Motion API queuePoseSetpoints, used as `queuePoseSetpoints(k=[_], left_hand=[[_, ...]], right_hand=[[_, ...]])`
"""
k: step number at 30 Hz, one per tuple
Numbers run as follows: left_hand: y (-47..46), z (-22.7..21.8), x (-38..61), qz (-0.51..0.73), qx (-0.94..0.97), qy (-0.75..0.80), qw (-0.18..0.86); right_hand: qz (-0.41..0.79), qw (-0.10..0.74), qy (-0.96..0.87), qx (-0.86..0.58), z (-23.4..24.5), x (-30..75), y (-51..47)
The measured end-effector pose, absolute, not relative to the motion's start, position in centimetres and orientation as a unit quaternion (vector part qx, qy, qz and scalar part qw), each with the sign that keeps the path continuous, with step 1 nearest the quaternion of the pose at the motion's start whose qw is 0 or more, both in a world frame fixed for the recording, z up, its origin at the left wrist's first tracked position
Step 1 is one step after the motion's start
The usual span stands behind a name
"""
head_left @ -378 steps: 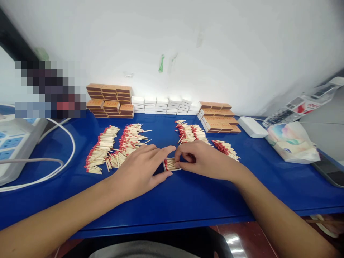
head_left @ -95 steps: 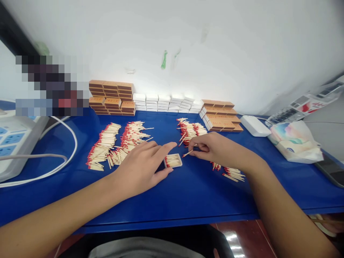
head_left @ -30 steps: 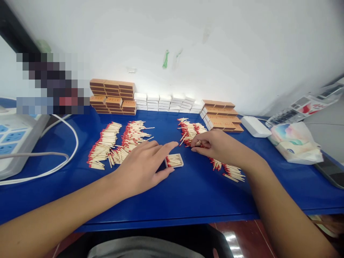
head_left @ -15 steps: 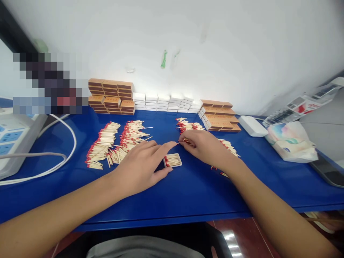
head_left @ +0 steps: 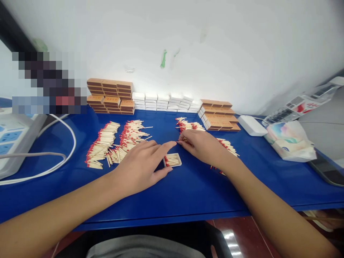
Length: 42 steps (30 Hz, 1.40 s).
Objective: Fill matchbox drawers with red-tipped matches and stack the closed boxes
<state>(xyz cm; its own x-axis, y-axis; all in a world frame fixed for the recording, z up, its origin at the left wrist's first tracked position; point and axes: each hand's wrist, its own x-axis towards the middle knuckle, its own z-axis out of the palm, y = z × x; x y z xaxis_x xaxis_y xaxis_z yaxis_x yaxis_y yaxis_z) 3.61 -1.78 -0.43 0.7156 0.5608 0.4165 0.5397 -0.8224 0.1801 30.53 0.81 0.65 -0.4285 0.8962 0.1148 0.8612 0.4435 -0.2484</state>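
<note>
A small white matchbox tray (head_left: 176, 165) with red-tipped matches inside lies on the blue table. My left hand (head_left: 143, 163) is closed loosely about its left end, thumb along the near side and index finger stretched past the far side. Just beyond the tray, my right hand (head_left: 197, 143) is closed in a pinch on a match, whose red tip shows by my left index fingertip. More matches seem to be under its curled fingers, partly hidden. Loose matches (head_left: 189, 125) lie behind and beside my right hand. Two heaps of matches (head_left: 103, 143) spread left of my left hand.
Along the wall stand stacked brown matchboxes (head_left: 110, 89), white trays (head_left: 157, 102) and another brown stack (head_left: 219, 118). To the right are a white adapter (head_left: 252, 125) and a tissue pack (head_left: 291, 141). A power strip (head_left: 16, 143) with white cables (head_left: 71, 143) occupies the left.
My right fingertips have shifted very slightly at the match by my left index finger. The left hand and the tray stay where they were.
</note>
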Motion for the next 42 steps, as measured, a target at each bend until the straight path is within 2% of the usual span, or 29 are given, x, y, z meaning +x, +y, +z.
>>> queuePoseSetpoints(k=[4, 9, 15, 22, 28, 42], left_hand=[[-1.7, -0.4, 3.6, 0.234, 0.924, 0.300, 0.023], [-1.6, -0.6, 3.5, 0.246, 0.921, 0.301, 0.013], [-1.5, -0.9, 3.5, 0.261, 0.916, 0.304, 0.001], [-1.6, -0.7, 3.5, 0.253, 0.920, 0.298, 0.006], [-1.7, -0.5, 3.6, 0.250, 0.918, 0.308, 0.005], [-1.6, -0.7, 3.6, 0.246, 0.924, 0.292, 0.010]], right_hand=[[0.092, 0.154, -0.838, -0.515, 1.2, 30.3, 0.5], [0.185, 0.236, -0.825, -0.478, 2.4, 29.5, -0.8], [0.220, 0.216, -0.846, -0.434, 1.9, 28.5, -1.6], [0.228, 0.238, -0.816, -0.474, 2.9, 29.9, -1.3], [0.257, 0.173, -0.840, -0.445, 2.8, 29.7, -1.4], [0.324, 0.175, -0.842, -0.394, 2.2, 29.1, -1.5]])
